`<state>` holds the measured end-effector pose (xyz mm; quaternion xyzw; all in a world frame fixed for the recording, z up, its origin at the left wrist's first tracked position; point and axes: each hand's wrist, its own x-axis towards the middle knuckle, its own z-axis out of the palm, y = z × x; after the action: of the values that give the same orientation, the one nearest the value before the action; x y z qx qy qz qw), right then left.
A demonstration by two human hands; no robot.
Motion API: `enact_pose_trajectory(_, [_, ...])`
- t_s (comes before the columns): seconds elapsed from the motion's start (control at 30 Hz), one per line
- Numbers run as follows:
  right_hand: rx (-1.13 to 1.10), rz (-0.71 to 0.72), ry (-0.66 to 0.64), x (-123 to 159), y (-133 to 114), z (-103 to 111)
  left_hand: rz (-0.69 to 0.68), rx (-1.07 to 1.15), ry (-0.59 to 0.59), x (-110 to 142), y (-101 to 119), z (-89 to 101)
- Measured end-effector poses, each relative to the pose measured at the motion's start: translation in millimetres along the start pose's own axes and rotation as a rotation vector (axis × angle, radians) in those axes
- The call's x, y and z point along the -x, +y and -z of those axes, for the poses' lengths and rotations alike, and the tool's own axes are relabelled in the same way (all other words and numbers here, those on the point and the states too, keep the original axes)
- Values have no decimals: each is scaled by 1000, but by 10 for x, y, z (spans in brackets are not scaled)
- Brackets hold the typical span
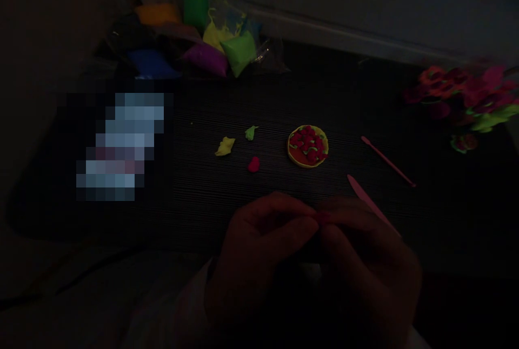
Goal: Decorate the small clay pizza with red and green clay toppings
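The scene is very dark. My left hand (263, 235) and my right hand (365, 252) meet at the near edge of the dark table (446, 219), fingertips pinched together on a tiny red bit of clay (322, 216). Beyond them lies a round clay disc (307, 146) with a yellow rim and red and green pieces on top. Loose lumps lie to its left: a red one (253, 164), a yellow one (225, 146) and a green one (251, 132).
Two pink modelling tools lie to the right, one (387, 161) far, one (371, 203) by my right hand. Several bags of coloured clay (211, 49) are piled at the back left. Clay flowers (466, 100) stand at the right edge. A blurred patch (121, 146) sits left.
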<state>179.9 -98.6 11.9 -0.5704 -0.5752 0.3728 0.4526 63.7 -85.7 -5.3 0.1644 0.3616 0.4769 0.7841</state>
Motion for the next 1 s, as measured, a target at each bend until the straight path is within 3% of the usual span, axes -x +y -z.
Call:
enact_pose_trajectory(0.1, [28,19,0,2,-3,14,-50,-102,14,11,17,13])
enact_pose_trajectory(0.2, [62,10,-14,1,-9,34,-266,-391,14,32,107,44])
enact_pose_trajectory(0.3, [76,2,-49,-7,-21,47,-435,-699,-48,48,232,73])
enact_pose_trajectory(0.4, [57,-7,-71,-12,-22,49,-495,-846,-121,42,310,90])
enact_pose_trajectory(0.73, [-294,-181,-39,41,31,-62,-377,-712,-118,36,244,81])
enact_pose_trajectory(0.87, [-444,-249,-32,60,36,-130,-329,-590,-66,29,193,69])
enact_pose_trajectory(1.0, [-522,-247,-31,54,32,-158,-332,-520,-50,7,171,64])
